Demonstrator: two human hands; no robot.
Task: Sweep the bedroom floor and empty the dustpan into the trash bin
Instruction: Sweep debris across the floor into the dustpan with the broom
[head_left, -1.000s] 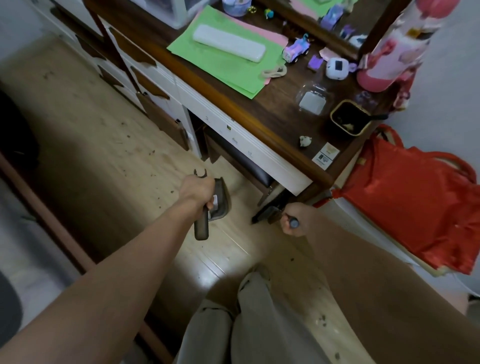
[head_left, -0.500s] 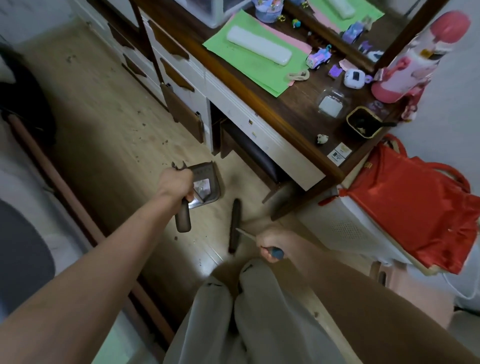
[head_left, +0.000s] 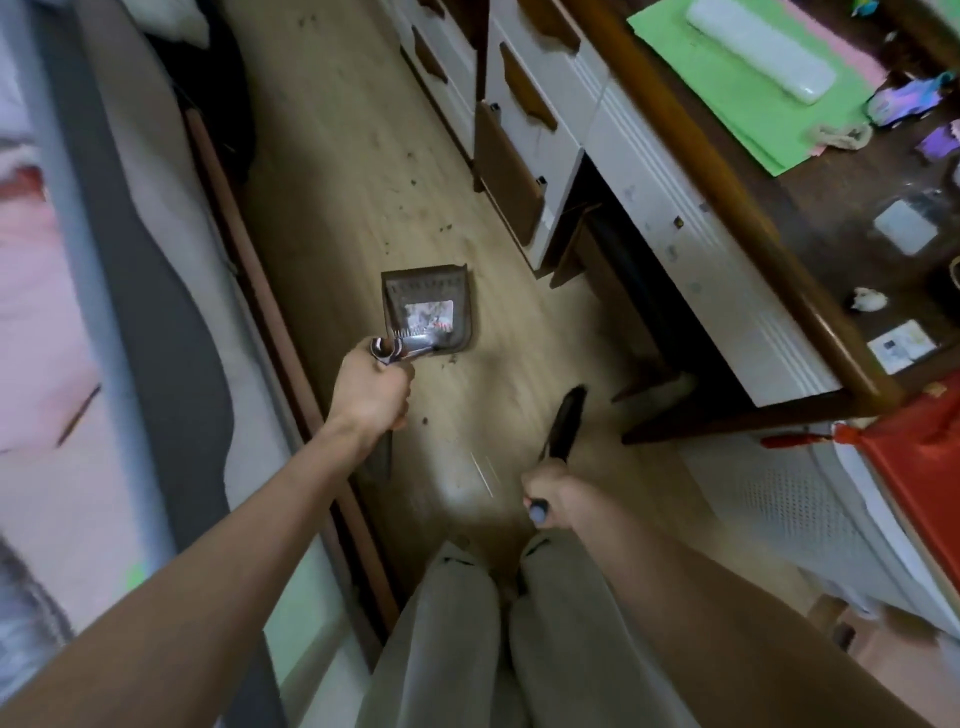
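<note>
My left hand (head_left: 371, 389) grips the handle of a dark brown dustpan (head_left: 427, 306), whose pan lies on the wooden floor (head_left: 337, 171) ahead of the hand. Some pale scraps sit inside the pan. My right hand (head_left: 553, 491) grips the blue-tipped handle of a small broom whose dark brush head (head_left: 566, 421) points forward, blurred, to the right of the dustpan. Small dark crumbs are scattered on the floor beyond the pan and near my left hand. No trash bin is visible.
A desk (head_left: 727, 208) with white drawers runs along the right, its top cluttered with green paper (head_left: 748, 93) and small items. A red bag (head_left: 919, 478) hangs at the right. A bed (head_left: 104, 312) borders the floor on the left. My legs (head_left: 509, 639) are below.
The view has swung left towards the bed. The dustpan has come down flat on the floor, and the broom head has moved away from the desk towards the pan.
</note>
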